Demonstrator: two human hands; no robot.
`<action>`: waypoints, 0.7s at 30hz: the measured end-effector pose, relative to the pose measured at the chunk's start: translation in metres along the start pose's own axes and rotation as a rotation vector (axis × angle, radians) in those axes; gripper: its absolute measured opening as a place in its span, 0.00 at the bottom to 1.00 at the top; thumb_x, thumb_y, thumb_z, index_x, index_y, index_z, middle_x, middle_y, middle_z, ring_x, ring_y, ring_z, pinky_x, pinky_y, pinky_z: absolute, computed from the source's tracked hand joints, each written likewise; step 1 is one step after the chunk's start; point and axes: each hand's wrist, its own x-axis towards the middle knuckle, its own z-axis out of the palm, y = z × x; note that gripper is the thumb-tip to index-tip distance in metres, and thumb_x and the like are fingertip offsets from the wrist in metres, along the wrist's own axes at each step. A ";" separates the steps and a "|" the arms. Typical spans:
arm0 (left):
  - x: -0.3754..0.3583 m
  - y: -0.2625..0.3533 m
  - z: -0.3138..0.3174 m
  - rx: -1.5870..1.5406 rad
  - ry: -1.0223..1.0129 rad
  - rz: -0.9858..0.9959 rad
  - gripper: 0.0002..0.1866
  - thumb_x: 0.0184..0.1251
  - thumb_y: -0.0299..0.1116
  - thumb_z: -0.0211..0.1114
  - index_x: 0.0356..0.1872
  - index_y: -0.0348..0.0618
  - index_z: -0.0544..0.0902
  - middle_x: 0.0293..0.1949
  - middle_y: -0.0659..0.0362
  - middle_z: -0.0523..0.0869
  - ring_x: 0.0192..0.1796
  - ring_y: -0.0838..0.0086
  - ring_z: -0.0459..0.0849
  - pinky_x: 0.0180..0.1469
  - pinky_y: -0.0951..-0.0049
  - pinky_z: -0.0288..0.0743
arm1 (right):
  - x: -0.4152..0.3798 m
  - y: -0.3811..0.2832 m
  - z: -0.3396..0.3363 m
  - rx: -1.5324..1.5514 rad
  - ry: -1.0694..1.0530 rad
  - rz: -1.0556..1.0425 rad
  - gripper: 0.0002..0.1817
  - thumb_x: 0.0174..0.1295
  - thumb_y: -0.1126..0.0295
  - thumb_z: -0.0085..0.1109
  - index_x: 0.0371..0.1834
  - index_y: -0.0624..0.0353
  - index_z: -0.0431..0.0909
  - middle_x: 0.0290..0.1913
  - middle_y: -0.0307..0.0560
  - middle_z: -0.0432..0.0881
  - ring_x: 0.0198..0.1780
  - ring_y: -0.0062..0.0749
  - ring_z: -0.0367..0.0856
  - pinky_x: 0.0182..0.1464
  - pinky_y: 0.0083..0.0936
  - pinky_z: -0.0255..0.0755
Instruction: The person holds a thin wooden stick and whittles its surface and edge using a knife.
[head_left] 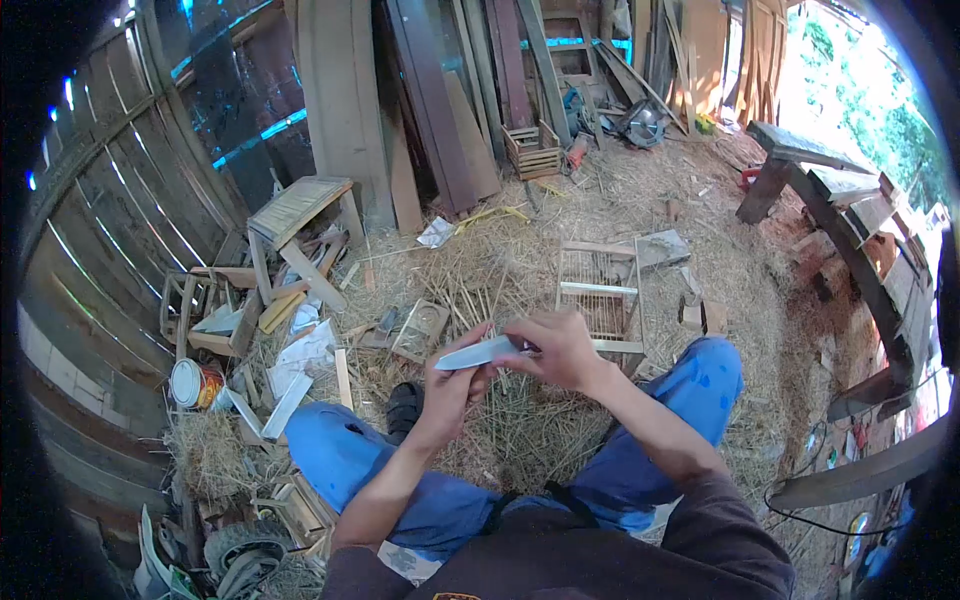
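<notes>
Above my lap, a short pale flat strip lies level between my hands; its material I cannot make out. My left hand is closed around its underside and near end, fingers curled beneath it. The right hand pinches the strip's right end between thumb and fingers. On the floor just beyond my right hand sits a cage-like wooden frame with thin bars. A small wooden panel with a hole rests on the ground beyond my left hand.
Straw and shavings cover the floor. To the left are a small slatted stool, a paint can and wood scraps. Boards lean at the back near a slatted crate and circular saw. A heavy bench stands right.
</notes>
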 end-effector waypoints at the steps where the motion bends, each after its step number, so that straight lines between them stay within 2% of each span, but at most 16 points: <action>1: -0.001 -0.002 0.000 0.018 -0.028 0.023 0.22 0.78 0.31 0.60 0.71 0.44 0.76 0.33 0.64 0.82 0.22 0.89 0.64 0.22 0.85 0.54 | 0.000 -0.001 0.002 -0.001 -0.006 -0.009 0.20 0.55 0.51 0.75 0.40 0.54 0.86 0.29 0.45 0.86 0.30 0.44 0.86 0.33 0.35 0.78; 6: -0.004 -0.005 0.003 -0.049 -0.065 0.006 0.23 0.77 0.29 0.60 0.71 0.45 0.75 0.34 0.65 0.83 0.24 0.89 0.65 0.25 0.86 0.54 | 0.004 0.003 0.000 -0.001 0.035 -0.090 0.22 0.47 0.51 0.79 0.38 0.55 0.85 0.28 0.43 0.86 0.29 0.40 0.86 0.32 0.32 0.77; 11: -0.003 -0.001 0.006 -0.009 -0.039 -0.013 0.24 0.78 0.25 0.58 0.73 0.42 0.73 0.31 0.63 0.80 0.20 0.90 0.62 0.21 0.85 0.54 | 0.008 0.003 -0.007 -0.096 0.041 -0.128 0.24 0.42 0.49 0.81 0.34 0.54 0.85 0.28 0.41 0.85 0.29 0.38 0.86 0.31 0.30 0.76; 21: -0.008 0.020 0.012 -0.194 -0.115 -0.141 0.23 0.80 0.26 0.52 0.74 0.43 0.71 0.31 0.65 0.79 0.19 0.91 0.59 0.19 0.86 0.51 | 0.009 0.009 -0.010 -0.132 0.127 -0.170 0.26 0.40 0.46 0.81 0.32 0.55 0.84 0.26 0.40 0.84 0.26 0.34 0.84 0.29 0.29 0.74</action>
